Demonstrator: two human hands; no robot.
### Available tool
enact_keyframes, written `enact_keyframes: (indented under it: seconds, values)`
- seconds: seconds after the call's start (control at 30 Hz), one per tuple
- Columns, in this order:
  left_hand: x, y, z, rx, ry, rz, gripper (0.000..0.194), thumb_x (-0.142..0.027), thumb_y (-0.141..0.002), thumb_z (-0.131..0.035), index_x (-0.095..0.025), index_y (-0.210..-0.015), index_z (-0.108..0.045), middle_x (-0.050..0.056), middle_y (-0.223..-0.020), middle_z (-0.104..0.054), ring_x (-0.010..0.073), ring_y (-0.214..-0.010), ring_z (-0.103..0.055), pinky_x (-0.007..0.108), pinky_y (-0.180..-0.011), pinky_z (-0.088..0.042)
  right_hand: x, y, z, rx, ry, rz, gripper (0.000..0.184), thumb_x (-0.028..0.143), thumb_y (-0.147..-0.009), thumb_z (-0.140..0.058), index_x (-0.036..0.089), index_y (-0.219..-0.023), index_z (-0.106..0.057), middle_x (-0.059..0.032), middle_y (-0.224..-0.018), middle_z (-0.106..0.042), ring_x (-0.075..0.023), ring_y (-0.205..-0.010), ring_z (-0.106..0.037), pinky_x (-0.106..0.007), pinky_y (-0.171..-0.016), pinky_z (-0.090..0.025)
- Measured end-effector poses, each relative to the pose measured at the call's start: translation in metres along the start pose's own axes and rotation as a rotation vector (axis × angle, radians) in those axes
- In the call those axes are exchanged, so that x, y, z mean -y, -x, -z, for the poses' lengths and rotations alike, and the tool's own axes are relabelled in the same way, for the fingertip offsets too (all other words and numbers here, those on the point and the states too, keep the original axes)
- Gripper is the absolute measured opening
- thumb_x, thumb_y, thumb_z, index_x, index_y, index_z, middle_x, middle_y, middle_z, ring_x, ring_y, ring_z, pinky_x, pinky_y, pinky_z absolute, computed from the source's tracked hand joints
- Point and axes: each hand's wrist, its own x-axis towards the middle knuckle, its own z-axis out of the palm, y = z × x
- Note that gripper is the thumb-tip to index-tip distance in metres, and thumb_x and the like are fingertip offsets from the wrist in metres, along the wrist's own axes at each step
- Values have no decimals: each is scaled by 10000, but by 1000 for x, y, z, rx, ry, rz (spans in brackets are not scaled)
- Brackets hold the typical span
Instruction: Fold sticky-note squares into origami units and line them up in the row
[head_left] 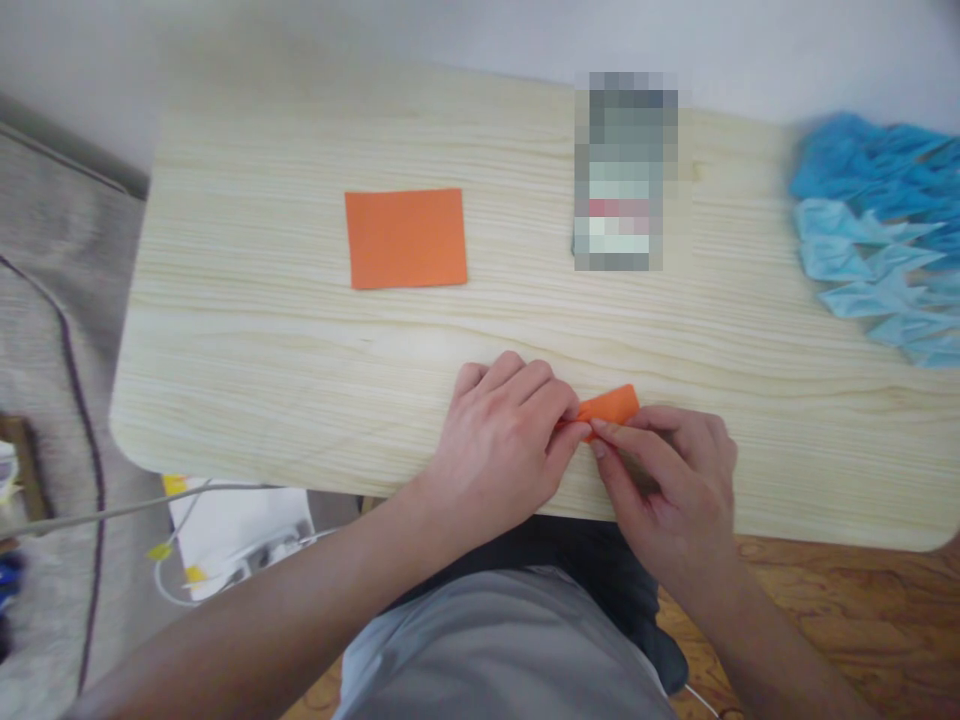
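Observation:
Near the front edge of the table, a small folded piece of orange paper (pixel 613 405) is held between both hands. My left hand (pixel 510 430) is closed, pinching the paper's left end between thumb and forefinger. With thumb and forefinger, my right hand (pixel 675 480) pinches its lower edge, the other fingers curled behind. Part of the paper is hidden under the fingertips. Farther back on the left lies a flat orange paper rectangle (pixel 406 240), touched by neither hand.
A pixelated, blurred-out object, perhaps a phone (pixel 619 180), lies at the back of the wooden table (pixel 262 370). Blue and light-blue folded paper pieces (pixel 870 240) are massed at the right. Cables and a power strip (pixel 262 555) are below the table's left side.

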Motion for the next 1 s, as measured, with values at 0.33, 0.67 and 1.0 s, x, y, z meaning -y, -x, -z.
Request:
enact_keyframes:
  seconds: [0.33,0.67,1.0]
  values:
    - [0,1,1,-7,-34,-20,169,-375,-963,-611,-221,-896,-639,38,-938,-671,252,-968,-546,435,-821,-346,-2,3,-3,-26,21,12,203,245,-859,-764,321,-1048,-770,-43,-1055,-683,-238,-984,-588,-454,-912,-425]
    - [3,6,4,-39,-8,-1,126,-344,-946,-634,-229,-988,-660,55,-1034,-677,266,-1041,-534,427,-865,-363,-3,2,-5,-34,34,11,179,275,-872,-748,310,-1047,-766,-45,-1039,-668,-238,-993,-584,-451,-919,-417]
    - [7,13,10,-93,118,-77,119,-230,-937,-614,-246,-939,-731,51,-1043,-677,230,-1016,-524,427,-912,-349,0,2,-1,-91,-86,0,343,252,-872,-721,252,-1213,-681,-96,-1136,-659,-275,-1086,-600,-497,-969,-465]
